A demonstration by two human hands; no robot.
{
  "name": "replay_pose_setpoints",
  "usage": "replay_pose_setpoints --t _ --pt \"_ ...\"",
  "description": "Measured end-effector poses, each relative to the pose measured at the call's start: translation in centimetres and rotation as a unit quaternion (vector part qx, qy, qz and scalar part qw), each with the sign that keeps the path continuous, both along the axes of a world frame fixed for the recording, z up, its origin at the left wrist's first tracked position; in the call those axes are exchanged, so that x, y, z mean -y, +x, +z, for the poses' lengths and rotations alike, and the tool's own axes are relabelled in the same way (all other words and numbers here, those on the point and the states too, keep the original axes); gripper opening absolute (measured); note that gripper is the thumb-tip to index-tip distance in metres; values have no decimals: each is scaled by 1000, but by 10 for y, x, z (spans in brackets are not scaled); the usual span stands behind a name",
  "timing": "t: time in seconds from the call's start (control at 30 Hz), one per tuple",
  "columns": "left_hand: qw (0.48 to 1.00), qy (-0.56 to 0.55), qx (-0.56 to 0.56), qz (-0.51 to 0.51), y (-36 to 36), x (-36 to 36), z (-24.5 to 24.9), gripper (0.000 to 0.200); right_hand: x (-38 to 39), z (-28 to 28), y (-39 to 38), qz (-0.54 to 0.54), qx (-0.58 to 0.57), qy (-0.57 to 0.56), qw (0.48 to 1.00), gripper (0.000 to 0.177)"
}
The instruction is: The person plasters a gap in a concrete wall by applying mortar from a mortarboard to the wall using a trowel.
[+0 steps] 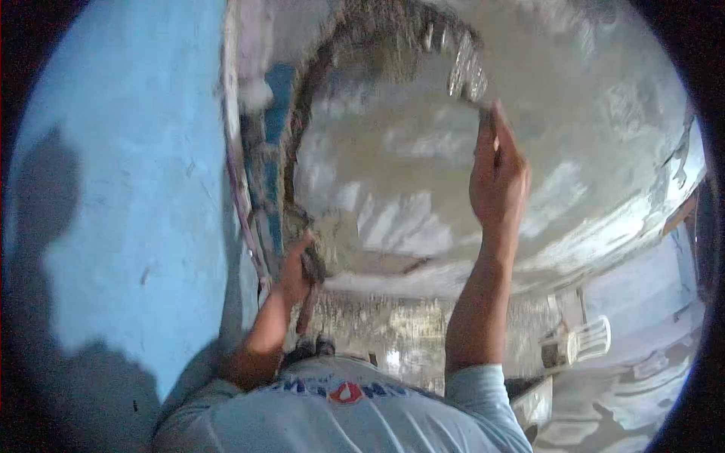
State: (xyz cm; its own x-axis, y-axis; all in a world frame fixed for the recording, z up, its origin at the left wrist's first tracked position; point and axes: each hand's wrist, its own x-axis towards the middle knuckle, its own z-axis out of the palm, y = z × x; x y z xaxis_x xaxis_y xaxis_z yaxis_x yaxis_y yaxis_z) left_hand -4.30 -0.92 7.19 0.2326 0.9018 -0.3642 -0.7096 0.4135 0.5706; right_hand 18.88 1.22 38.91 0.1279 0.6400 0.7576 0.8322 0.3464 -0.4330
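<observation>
My right hand (501, 181) is raised against the wall, its fingers closed round the handle of a small trowel. The trowel's wet, shiny blade (468, 74) lies at or close to the plaster near the upper rough edge. Lower on the left, my left hand (294, 273) grips a plaster-smeared tool (314, 266), whose exact kind I cannot make out. A lump of grey plaster (336, 238) shows beside its thumb. Both hands are in front of grey wet plaster (385, 162) with smoother, lighter streaks.
A blue wall (136, 189) stands close on the left, with a pipe-like strip (236, 143) along its edge. Dark, rough wall (298, 113) borders the plaster. Below at the right are a white plastic chair (590, 338) and a pale container (538, 400) on the floor.
</observation>
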Motion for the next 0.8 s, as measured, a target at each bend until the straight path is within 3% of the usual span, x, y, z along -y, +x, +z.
replay_pose_setpoints --t 0.23,0.27,0.37,0.4,0.5,0.53,0.63,0.77,0.8 --pt "996 84 -19 1 -16 13 51 65 8 -26 -2 110 -155 -55 980 47" --pt "998 42 -28 23 -14 11 51 64 11 -27 -2 108 -162 -73 978 48" --pt "997 70 -31 30 -18 2 37 60 3 -33 4 67 -56 -12 996 47" --pt "996 75 -8 41 -17 8 53 54 0 -31 7 49 -20 7 999 47" --pt "995 50 -75 51 -20 8 49 54 -11 -21 6 37 37 62 997 42" --pt "995 74 -41 47 -22 6 44 48 -17 -16 7 40 63 82 994 41" --pt "998 58 -11 35 -22 5 46 47 -24 6 -3 47 75 19 996 41" --pt "996 59 -13 70 -13 8 38 49 -34 -8 0 21 69 34 997 41" --pt "994 2 -49 97 -11 13 47 49 -27 -8 0 19 54 19 998 40"
